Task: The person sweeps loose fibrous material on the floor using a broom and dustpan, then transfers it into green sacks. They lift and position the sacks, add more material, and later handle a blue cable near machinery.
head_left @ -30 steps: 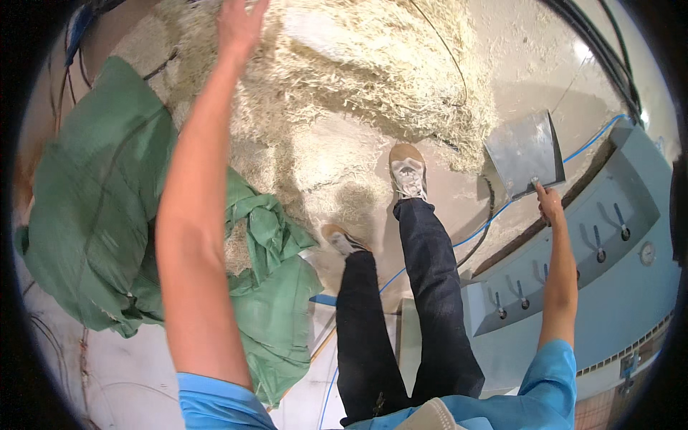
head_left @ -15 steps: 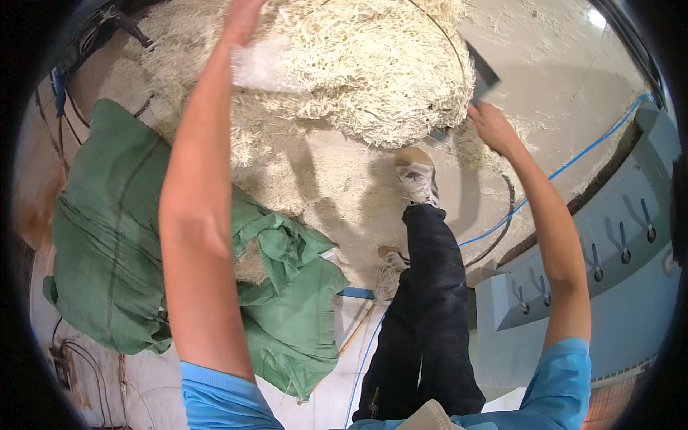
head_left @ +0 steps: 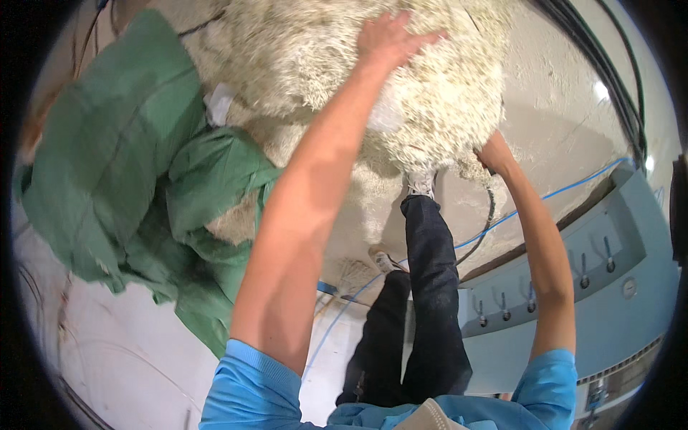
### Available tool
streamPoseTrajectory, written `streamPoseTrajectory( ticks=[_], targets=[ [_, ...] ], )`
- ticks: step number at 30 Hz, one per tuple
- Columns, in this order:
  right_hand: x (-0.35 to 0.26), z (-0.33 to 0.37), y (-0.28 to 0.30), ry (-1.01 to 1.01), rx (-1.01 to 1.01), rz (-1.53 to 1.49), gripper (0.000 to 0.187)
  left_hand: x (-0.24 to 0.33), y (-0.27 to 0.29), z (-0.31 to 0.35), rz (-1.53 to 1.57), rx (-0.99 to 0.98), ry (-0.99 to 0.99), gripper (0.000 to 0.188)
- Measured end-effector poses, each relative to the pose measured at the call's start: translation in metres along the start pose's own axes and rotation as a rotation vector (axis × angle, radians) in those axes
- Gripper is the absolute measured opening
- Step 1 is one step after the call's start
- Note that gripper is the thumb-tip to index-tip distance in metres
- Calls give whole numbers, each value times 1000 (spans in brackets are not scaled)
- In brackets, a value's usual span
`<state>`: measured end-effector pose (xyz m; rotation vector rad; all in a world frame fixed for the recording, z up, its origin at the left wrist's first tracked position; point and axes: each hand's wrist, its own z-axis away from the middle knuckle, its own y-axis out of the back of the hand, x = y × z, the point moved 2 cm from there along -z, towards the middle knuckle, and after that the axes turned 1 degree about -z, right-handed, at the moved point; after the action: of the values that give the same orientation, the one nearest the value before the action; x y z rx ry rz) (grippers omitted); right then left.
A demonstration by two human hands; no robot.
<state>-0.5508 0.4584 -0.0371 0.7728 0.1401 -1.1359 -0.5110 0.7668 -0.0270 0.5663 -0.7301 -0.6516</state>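
A large heap of pale, shredded, straw-like material (head_left: pixel 444 86) lies ahead of my feet. On top of it, my left hand (head_left: pixel 393 41) rests with fingers spread. Under my left forearm a piece of clear plastic (head_left: pixel 387 113) lies against the heap. My right hand (head_left: pixel 494 152) is at the heap's lower right edge, fingers curled and partly hidden by the shreds. A small dark part shows beneath that hand; what it belongs to cannot be made out.
Bulging green woven sacks (head_left: pixel 107 150) stand to the left, with a scrap of white plastic (head_left: pixel 218 104) beside them. At right is a grey-blue cabinet (head_left: pixel 595 301) with several levers. A blue hose (head_left: pixel 559 192) and black cables (head_left: pixel 595 57) cross the floor.
My left hand has swept right across the heap. My right hand is lower in view, and the dark flat panel near it is now hidden. The view has shifted.
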Motion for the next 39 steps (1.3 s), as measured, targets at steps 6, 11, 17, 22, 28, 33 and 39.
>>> streamPoseTrajectory(
  ticks=[6,11,17,22,28,33,39],
  targets=[
    [-45,65,32,-329,-103,-294,42,-17,58,86,176,132,57,114],
    [-70,91,34,-63,94,-130,33,-18,123,168,397,132,141,100],
    [-102,94,44,398,-68,107,40,-43,159,231,289,77,402,99],
    [-153,79,68,428,-89,-110,35,-55,159,244,235,83,512,101],
    [-170,70,0,96,-519,-291,35,-103,119,252,139,-68,573,103],
    [-184,12,-49,621,-77,31,29,-169,107,204,221,-84,474,107],
    [-233,-25,57,470,186,-110,28,-190,200,190,-75,523,413,83]
  ],
)
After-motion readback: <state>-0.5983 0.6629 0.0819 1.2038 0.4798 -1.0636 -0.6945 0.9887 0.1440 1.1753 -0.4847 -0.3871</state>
